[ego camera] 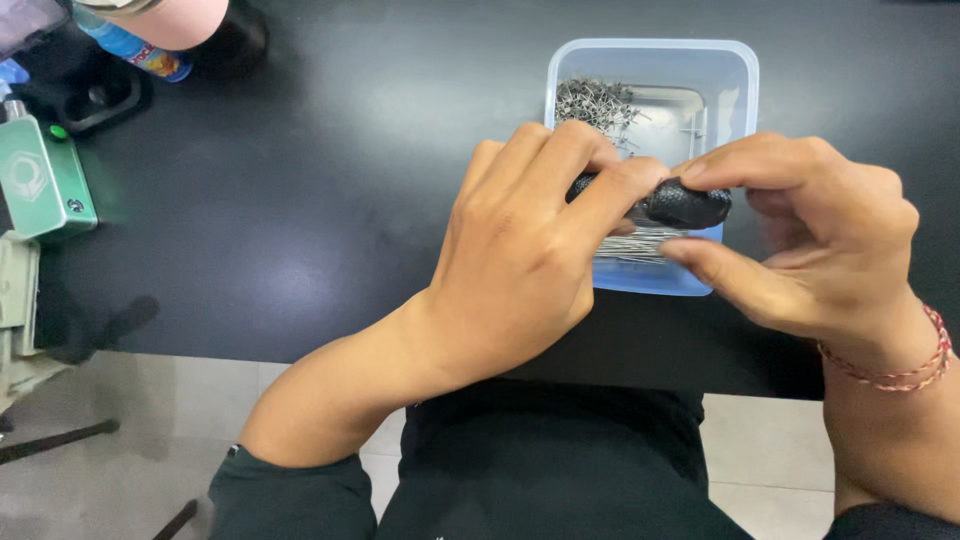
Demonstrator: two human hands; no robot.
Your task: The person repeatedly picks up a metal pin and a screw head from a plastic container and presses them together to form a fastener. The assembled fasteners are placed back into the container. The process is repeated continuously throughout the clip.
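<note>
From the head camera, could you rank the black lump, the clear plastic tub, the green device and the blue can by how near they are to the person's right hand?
1. black lump, pinched in the right hand.
2. clear plastic tub, just beyond the fingers.
3. blue can, far upper left.
4. green device, far left edge; close to the can's rank.

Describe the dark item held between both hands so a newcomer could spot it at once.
On the black tabletop stands a clear blue-tinted plastic tub holding thin metal pins. Just above its near edge, the left hand and right hand pinch a small black textured rubbery lump, the only dark, matte thing among the shiny pins.
</note>
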